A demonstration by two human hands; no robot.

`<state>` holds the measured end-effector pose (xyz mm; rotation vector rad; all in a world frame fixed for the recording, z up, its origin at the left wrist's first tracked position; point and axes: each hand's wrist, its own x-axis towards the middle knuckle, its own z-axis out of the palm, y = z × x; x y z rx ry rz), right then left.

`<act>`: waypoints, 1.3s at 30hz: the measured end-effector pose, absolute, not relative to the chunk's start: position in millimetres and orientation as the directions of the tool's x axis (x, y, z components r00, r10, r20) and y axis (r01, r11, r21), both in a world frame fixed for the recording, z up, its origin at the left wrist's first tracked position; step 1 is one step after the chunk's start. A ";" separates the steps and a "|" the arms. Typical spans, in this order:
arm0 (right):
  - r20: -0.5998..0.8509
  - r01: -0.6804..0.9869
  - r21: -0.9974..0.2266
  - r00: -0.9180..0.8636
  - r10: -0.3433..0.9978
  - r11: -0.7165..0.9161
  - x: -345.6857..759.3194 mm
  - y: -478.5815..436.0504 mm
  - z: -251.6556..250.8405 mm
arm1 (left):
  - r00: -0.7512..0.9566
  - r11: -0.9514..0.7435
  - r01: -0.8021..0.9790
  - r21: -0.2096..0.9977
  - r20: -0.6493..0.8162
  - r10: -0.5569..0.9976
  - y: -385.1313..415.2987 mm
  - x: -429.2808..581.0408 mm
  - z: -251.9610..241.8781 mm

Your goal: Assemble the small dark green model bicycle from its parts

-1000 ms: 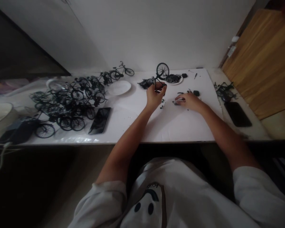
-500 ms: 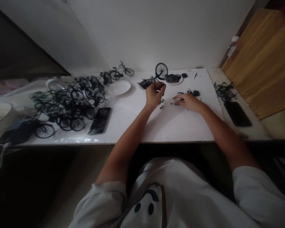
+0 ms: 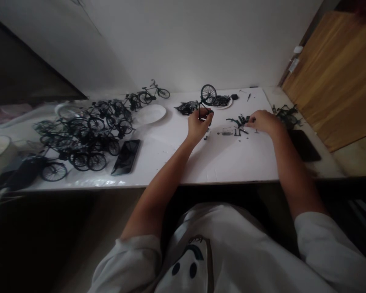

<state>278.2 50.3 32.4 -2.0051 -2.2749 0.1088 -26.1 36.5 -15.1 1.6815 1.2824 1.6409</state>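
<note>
A miniature bicycle frame with one spoked wheel [image 3: 208, 94] is pinched in my left hand [image 3: 199, 124], the wheel pointing up above the fingers. To the right, my right hand [image 3: 262, 121] is down at the small dark bicycle parts [image 3: 240, 121], thumb and fingers closed together; whatever lies between the fingertips is too small to make out. Several tiny loose pieces [image 3: 227, 133] are spread on the white board between the two hands.
Many assembled miniature bicycles [image 3: 88, 138] crowd the left side. A white plate [image 3: 152, 113] and a phone [image 3: 126, 157] lie beside them. Dark parts [image 3: 186, 107] and a plate of parts [image 3: 228, 105] sit at the back. Another phone [image 3: 305, 145] lies at the right.
My right hand has moved right, from the tiny loose pieces to the dark parts, and its fingers have drawn together. My left hand still holds the miniature bicycle frame, nearly in place.
</note>
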 end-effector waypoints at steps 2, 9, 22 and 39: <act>-0.050 0.980 -0.143 -0.144 0.988 0.135 279.0 51.6 31.5 | -0.132 -0.466 0.300 0.832 0.520 0.844 36.6 -25.8 -16.6; -0.073 0.974 -0.147 -0.184 0.980 0.171 276.9 52.0 29.8 | -0.110 -0.463 0.323 0.825 0.519 0.847 39.4 -23.9 -21.7; 0.043 0.970 -0.163 -0.175 0.984 0.180 270.3 48.7 26.6 | -0.101 -0.445 0.307 0.841 0.494 0.864 38.3 -22.6 -21.3; 0.010 0.841 -0.320 -0.458 0.889 0.437 237.9 42.1 16.0 | -0.125 -0.413 0.282 0.866 0.460 0.879 33.1 -19.8 -15.7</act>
